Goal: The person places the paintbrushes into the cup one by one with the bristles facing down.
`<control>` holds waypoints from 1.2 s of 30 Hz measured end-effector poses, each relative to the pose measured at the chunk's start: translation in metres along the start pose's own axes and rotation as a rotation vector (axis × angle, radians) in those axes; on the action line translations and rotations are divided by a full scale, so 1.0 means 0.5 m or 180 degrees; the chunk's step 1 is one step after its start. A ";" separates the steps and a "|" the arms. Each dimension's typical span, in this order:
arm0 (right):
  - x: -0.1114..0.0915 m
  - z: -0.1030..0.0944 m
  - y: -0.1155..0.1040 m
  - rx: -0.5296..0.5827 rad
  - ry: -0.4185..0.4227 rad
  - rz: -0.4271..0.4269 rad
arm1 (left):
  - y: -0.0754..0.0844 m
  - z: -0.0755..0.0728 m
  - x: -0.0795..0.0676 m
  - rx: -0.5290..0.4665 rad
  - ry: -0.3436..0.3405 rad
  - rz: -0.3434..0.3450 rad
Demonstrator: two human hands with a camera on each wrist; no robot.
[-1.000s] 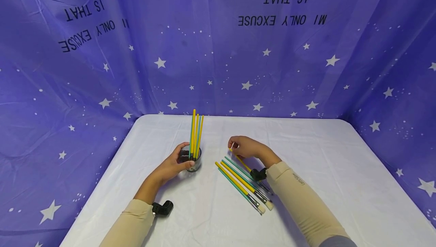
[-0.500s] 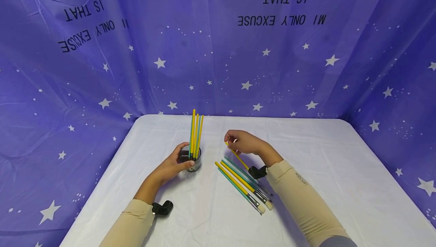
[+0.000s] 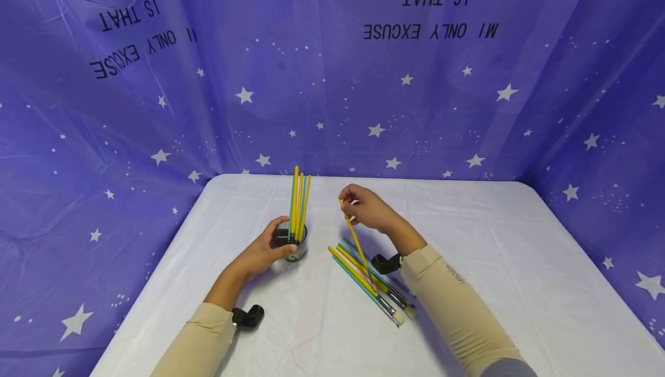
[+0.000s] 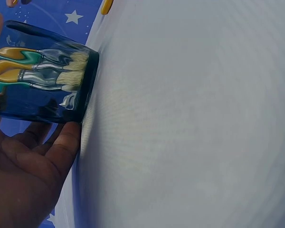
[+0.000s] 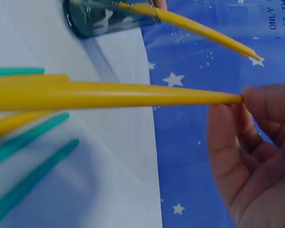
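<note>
Yellow paintbrush [image 5: 118, 96] now steeper, handle end uppermost

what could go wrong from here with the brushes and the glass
The right hand pinches the yellow brush only near the handle's tip, so it may swing or slip.

In the head view, its lower end passes in front of the loose brushes on the table, so it might brush against them.

Tall handles already stick out of the glass; if the left hand loosens, a bump could tip it.
</note>
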State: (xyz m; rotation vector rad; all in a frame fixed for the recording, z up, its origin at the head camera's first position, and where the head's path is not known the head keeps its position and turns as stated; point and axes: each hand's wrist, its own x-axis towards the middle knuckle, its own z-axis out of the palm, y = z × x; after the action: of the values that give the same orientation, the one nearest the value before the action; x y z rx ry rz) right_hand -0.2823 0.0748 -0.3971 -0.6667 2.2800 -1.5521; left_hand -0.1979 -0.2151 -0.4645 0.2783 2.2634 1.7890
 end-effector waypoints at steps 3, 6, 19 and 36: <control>0.004 0.011 -0.003 0.0171 0.0195 0.0000 | 0.001 0.000 0.000 -0.0004 0.0006 0.0004; 0.007 0.020 -0.008 0.0331 0.0376 -0.0009 | 0.002 0.001 0.000 0.0003 -0.0013 0.0019; 0.025 0.027 -0.055 0.0664 0.0901 -0.0280 | 0.002 0.000 0.000 0.0023 -0.0013 0.0037; 0.065 0.044 -0.111 0.1354 0.1477 -0.0609 | 0.004 0.000 -0.002 -0.0012 -0.0026 -0.0006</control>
State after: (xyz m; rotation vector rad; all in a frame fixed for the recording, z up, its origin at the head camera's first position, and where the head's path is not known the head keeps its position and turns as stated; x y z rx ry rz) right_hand -0.2875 0.0232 -0.3534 -0.4503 2.0999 -2.4011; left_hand -0.1967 -0.2149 -0.4623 0.2820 2.2539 1.7876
